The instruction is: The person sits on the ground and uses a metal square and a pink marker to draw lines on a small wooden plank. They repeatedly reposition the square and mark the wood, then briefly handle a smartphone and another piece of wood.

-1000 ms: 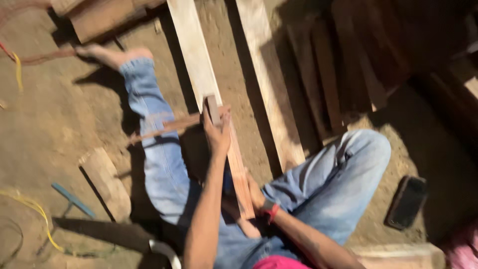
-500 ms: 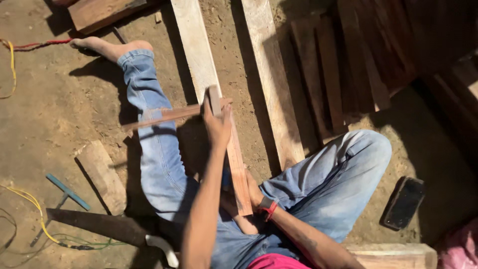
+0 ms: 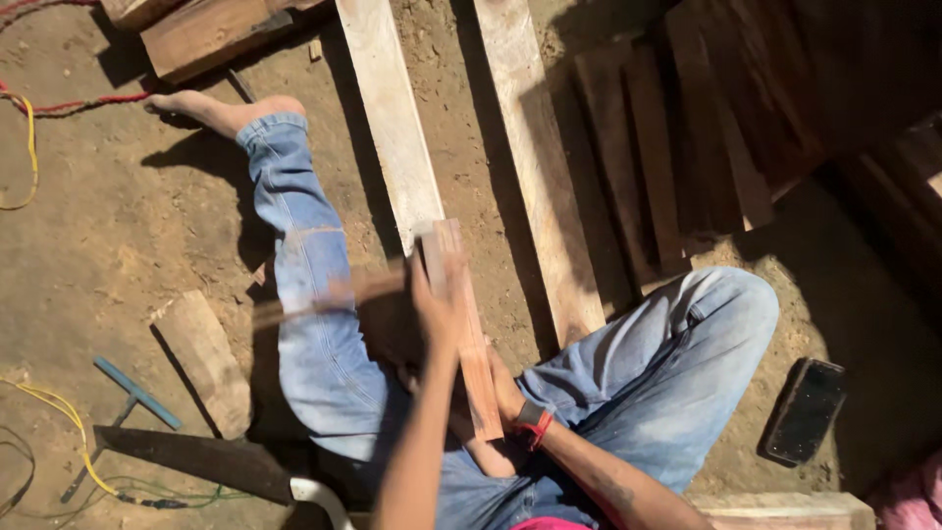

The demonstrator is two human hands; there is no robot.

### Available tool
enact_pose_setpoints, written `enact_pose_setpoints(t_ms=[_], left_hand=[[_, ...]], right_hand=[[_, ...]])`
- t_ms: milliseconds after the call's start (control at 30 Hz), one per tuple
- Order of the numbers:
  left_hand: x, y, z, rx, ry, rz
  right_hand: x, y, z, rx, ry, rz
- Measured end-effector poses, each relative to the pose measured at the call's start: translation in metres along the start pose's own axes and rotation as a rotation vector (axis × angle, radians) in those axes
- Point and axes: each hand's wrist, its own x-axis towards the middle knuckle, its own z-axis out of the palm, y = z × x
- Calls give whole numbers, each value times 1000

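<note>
Seen from above, seated on dirt, jeans-clad legs spread: left hand (image 3: 440,299) closed around a blurred stick-like tool (image 3: 329,294) at frame centre, right hand (image 3: 502,391) gripping the lower end of a narrow reddish wood strip (image 3: 461,324) running from centre toward lower centre. Likely risk: tool glancing off the strip onto the right hand's fingers or the left thigh, both close. Handsaw (image 3: 196,456) lower left, phone (image 3: 805,410) lower right.

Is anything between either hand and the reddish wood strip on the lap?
Nothing visible. The left hand is already on the strip near its upper end, and the right hand touches its lower part. A thin stick, blurred, juts out from the left hand over the leg, beside the strip.
</note>
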Motion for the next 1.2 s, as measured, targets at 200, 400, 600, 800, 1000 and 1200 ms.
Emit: enact_pose_setpoints(t_ms=[200, 400, 600, 800, 1000, 1200], left_hand=[[46, -6, 14, -109, 0, -17], [7, 9, -8, -116, 38, -102], [15, 0, -18, -109, 40, -359], [37, -9, -7, -47, 119, -298], [22, -17, -4, -10, 85, -124], [-82, 46, -45, 89, 0, -397]], right_hand=[[-14, 0, 12, 164, 19, 93], [-28, -1, 20, -67, -60, -109], [-19, 0, 18, -116, -82, -53], [-17, -1, 18, -209, 42, -34], [-20, 1, 17, -162, -78, -39], [-15, -1, 16, -130, -67, -73]])
